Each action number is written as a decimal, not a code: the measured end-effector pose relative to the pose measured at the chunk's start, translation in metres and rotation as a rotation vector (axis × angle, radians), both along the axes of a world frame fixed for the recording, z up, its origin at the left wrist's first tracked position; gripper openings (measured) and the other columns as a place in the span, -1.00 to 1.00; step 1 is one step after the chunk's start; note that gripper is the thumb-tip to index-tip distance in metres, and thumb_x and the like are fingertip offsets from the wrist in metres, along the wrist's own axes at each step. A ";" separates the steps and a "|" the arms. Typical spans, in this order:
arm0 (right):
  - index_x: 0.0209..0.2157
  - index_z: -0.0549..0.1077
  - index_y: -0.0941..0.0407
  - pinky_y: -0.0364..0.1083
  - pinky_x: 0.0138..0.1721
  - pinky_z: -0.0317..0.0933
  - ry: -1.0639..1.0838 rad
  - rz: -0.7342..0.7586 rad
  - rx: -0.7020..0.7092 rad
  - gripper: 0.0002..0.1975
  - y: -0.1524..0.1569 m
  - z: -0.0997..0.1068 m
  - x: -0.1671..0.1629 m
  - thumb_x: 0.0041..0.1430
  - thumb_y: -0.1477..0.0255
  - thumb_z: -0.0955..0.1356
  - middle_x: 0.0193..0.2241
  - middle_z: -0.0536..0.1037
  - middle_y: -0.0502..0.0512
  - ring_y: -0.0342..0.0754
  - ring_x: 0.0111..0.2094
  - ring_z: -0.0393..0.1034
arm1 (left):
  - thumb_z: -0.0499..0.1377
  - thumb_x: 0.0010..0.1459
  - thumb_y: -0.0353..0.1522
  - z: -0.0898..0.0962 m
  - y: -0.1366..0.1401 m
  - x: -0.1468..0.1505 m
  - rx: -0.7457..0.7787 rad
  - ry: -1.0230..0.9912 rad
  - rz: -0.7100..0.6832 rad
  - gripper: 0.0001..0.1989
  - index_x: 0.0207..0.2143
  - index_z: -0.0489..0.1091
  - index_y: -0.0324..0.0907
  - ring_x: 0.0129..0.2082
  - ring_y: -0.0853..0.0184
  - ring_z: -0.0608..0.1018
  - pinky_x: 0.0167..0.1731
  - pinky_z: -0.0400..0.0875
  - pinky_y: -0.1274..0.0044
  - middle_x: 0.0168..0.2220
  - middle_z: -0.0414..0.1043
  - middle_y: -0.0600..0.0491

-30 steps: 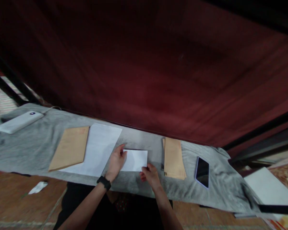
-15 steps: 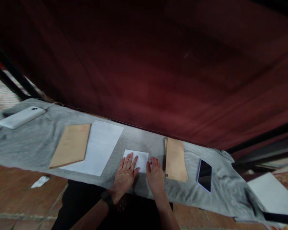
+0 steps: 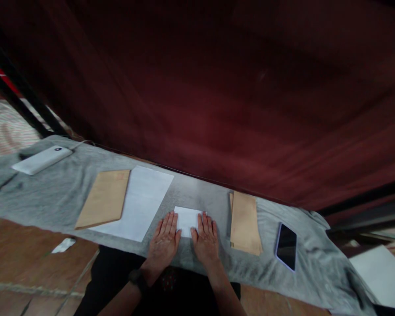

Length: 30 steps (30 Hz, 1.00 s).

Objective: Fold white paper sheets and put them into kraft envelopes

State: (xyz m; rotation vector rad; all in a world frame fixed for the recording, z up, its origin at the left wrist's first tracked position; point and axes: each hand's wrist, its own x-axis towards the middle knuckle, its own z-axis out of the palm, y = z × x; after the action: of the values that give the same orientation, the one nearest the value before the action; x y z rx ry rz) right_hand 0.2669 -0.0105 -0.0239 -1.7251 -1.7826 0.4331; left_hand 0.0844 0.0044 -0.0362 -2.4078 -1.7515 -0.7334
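A small folded white paper (image 3: 187, 222) lies flat on the grey cloth in front of me. My left hand (image 3: 165, 239) rests palm down over its left edge, fingers stretched out. Over its right edge lies my right hand (image 3: 206, 237), also flat with the fingers extended. Both hands cover parts of the paper's sides; only its middle shows. To the left are large white sheets (image 3: 148, 193), partly under a stack of brown envelopes (image 3: 105, 195). On the right sits another pile of narrower brown envelopes (image 3: 245, 224).
A phone (image 3: 286, 245) lies right of the narrow envelopes. At the far left is a white device (image 3: 42, 160) with a cable. The grey cloth (image 3: 197, 191) covers a long surface against a dark red panel (image 3: 197, 109). A white scrap (image 3: 63, 245) is on the tiled floor.
My right hand has gone from curled at the paper's right edge to flat on it. My left hand has slid toward the left edge. The view has shifted slightly.
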 end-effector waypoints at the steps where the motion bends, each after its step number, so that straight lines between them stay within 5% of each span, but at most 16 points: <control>1: 0.38 0.17 0.04 0.26 0.38 -0.22 -0.012 -0.009 0.012 -0.42 -0.001 -0.001 0.002 0.37 0.34 0.29 0.39 0.12 0.17 0.17 0.40 -0.01 | -0.08 0.37 -0.27 0.000 0.000 -0.002 -0.005 -0.001 0.002 -0.43 0.35 0.17 -0.33 0.35 0.10 0.27 0.32 0.12 0.20 0.34 0.21 -0.22; 7: 0.38 0.16 0.15 0.21 0.36 -0.11 -0.231 -0.055 0.085 -0.44 -0.005 -0.006 0.005 0.41 0.34 0.24 0.34 0.22 0.25 0.16 0.36 0.11 | -0.09 0.38 -0.22 0.006 0.007 0.015 0.003 0.033 0.040 -0.40 0.34 0.18 -0.38 0.35 0.02 0.26 0.32 0.10 0.14 0.33 0.22 -0.27; 12: 0.35 0.20 0.21 0.19 0.33 -0.05 -0.420 -0.066 0.120 -0.46 -0.004 -0.009 0.004 0.42 0.36 0.21 0.33 0.26 0.26 0.16 0.33 0.14 | -0.10 0.39 -0.17 0.012 0.028 0.035 -0.065 0.085 -0.098 -0.41 0.36 0.17 -0.21 0.40 0.08 0.17 0.33 0.09 0.17 0.39 0.11 -0.12; 21: 0.36 0.19 0.23 0.19 0.32 -0.01 -0.398 -0.089 0.154 -0.43 -0.004 -0.011 0.005 0.40 0.34 0.24 0.31 0.29 0.29 0.19 0.31 0.19 | -0.15 0.38 -0.18 0.001 0.038 -0.007 -0.099 0.048 0.009 -0.38 0.33 0.20 -0.36 0.36 0.03 0.25 0.31 0.10 0.14 0.33 0.22 -0.23; 30: 0.38 0.16 0.20 0.19 0.34 -0.05 -0.354 -0.103 0.183 -0.41 -0.003 -0.014 0.005 0.38 0.35 0.26 0.31 0.28 0.26 0.17 0.32 0.18 | -0.06 0.37 -0.30 0.031 0.055 0.014 -0.218 0.039 -0.035 -0.48 0.30 0.22 -0.30 0.28 0.07 0.34 0.23 0.21 0.26 0.30 0.28 -0.22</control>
State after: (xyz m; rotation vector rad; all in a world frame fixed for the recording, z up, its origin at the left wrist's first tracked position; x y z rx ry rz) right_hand 0.2723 -0.0137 -0.0375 -1.8348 -1.8928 -0.0857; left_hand 0.0983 0.0591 -0.0052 -2.5758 -1.8673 -0.5192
